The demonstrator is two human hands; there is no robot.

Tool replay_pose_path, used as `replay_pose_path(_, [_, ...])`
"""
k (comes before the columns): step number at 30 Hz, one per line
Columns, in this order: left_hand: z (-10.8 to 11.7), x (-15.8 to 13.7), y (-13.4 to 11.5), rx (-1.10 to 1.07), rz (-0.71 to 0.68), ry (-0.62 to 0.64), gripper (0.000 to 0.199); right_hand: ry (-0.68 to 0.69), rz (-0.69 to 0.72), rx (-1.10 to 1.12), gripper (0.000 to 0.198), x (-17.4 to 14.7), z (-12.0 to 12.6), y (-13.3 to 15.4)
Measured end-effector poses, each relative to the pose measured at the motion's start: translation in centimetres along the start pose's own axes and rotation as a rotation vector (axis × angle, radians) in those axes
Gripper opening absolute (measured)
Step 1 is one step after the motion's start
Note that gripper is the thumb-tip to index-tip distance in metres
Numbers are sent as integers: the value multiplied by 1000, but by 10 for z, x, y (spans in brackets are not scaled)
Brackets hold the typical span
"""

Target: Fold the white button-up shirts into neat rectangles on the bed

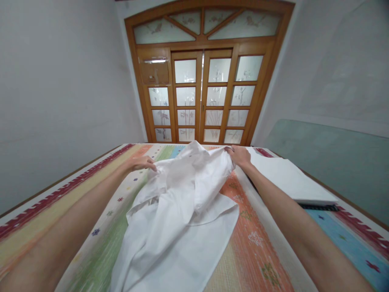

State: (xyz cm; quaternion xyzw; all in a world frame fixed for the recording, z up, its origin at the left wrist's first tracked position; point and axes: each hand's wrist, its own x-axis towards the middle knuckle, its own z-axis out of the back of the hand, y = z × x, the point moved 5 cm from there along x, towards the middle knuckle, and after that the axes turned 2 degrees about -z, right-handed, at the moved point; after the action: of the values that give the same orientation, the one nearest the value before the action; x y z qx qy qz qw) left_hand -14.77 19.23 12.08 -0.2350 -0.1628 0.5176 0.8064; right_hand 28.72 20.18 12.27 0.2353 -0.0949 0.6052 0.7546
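A white shirt (179, 211) lies loosely spread in front of me, its collar end at the far side and its hem toward me. My left hand (142, 163) pinches the cloth at its upper left. At the upper right, my right hand (239, 155) is closed on the fabric too. Between the two hands the shirt is lifted a little and wrinkled, with folds running down the middle. Part of the lower left is bunched, so I cannot make out the sleeves clearly.
Beneath the shirt is a striped, flower-patterned cloth (100, 215) covering the table or bed. A stack of folded white fabric (288, 180) lies at the right, with a black edge (320, 207) under it. Wooden doors (202, 93) with glass panes stand beyond, walls on both sides.
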Motion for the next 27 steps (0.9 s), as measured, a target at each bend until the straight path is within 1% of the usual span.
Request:
replay_pose_path(2, [-24, -3, 8, -64, 0, 161, 23, 5, -59, 3, 49, 2, -2, -6])
replay_pose_path(3, [-34, -5, 12, -75, 1, 219, 23, 12, -77, 7, 51, 2, -5, -9])
replay_pose_path(4, [-43, -7, 15, -95, 2, 247, 25, 23, -92, 10, 53, 2, -7, -13])
replay_pose_path(6, [-54, -8, 22, -135, 0, 255, 30, 55, -121, 5, 56, 1, -13, -22])
replay_pose_path(8, [-57, -8, 29, -156, -7, 185, 36, 119, -117, -14, 60, 0, -20, -30])
replay_pose_path(11, [-46, -7, 37, -142, -22, -18, 43, 233, -31, -43, 59, -2, -30, -35])
replay_pose_path(13, [-35, -6, 40, -75, -12, -139, 45, 283, 34, -59, 59, -4, -34, -34])
replay_pose_path(14, [-29, -5, 41, -6, 2, -193, 45, 290, 58, -71, 60, -6, -35, -33])
replay_pose_path(16, [-15, -2, 41, 214, 47, -301, 46, 269, 93, -104, 63, -7, -33, -29])
replay_pose_path(19, [4, 2, 35, 592, 93, -426, 50, 174, 137, -171, 68, -7, -24, -19])
replay_pose_path(21, [16, 4, 31, 740, 99, -485, 55, 98, 144, -212, 71, -5, -16, -12])
replay_pose_path(24, [33, 5, 28, 819, 95, -530, 59, -5, 116, -247, 72, 2, -5, -6])
replay_pose_path(25, [36, 5, 28, 823, 67, -518, 58, -24, 110, -252, 71, 4, -3, -6])
replay_pose_path(27, [35, 4, 31, 791, -38, -432, 50, -6, 139, -247, 68, 6, -5, -7])
